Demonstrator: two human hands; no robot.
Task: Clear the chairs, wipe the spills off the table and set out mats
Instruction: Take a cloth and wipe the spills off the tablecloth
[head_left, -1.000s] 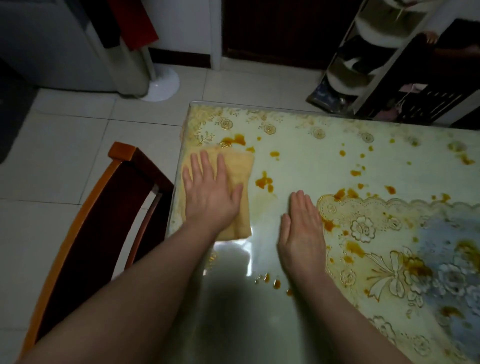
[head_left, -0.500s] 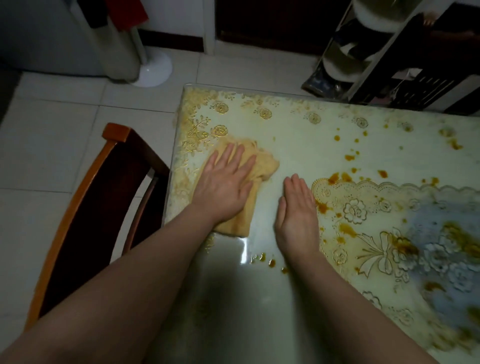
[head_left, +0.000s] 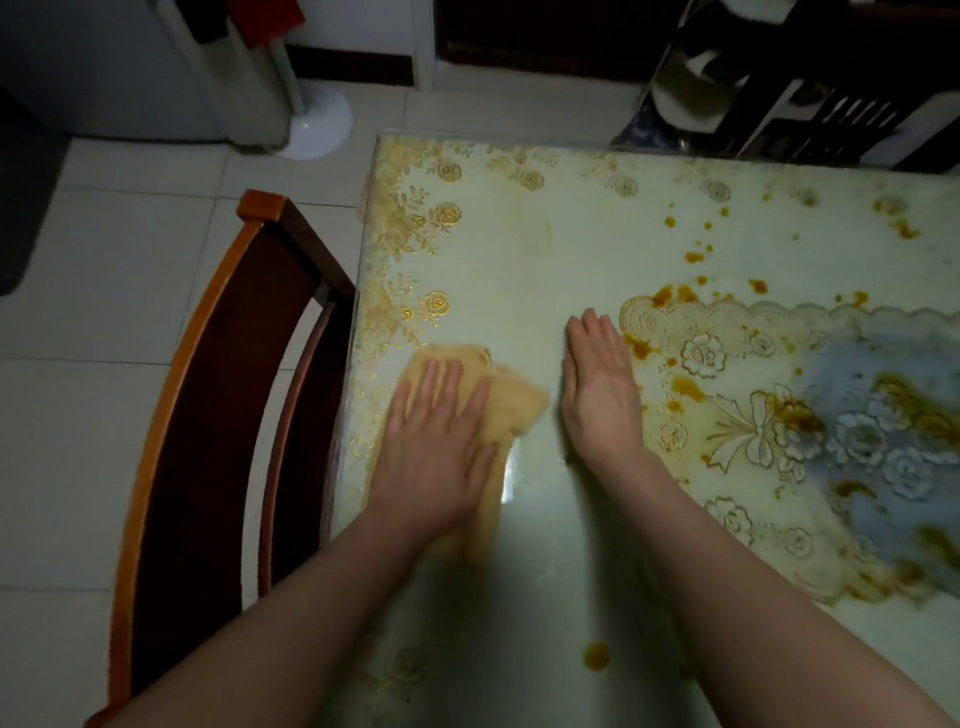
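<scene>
Spills (head_left: 680, 387) lie to the right of my cloth (head_left: 511, 402), just past my right hand (head_left: 600, 387), which rests flat, holding nothing. My left hand (head_left: 436, 441) presses the cloth flat near the table (head_left: 519, 249) edge, fingers spread, not gripping.

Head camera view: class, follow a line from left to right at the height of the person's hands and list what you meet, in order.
Floor tiles → wooden chair → left hand pressed flat on the yellow cloth → right hand flat on the table → orange spills → blue flower pattern.
</scene>
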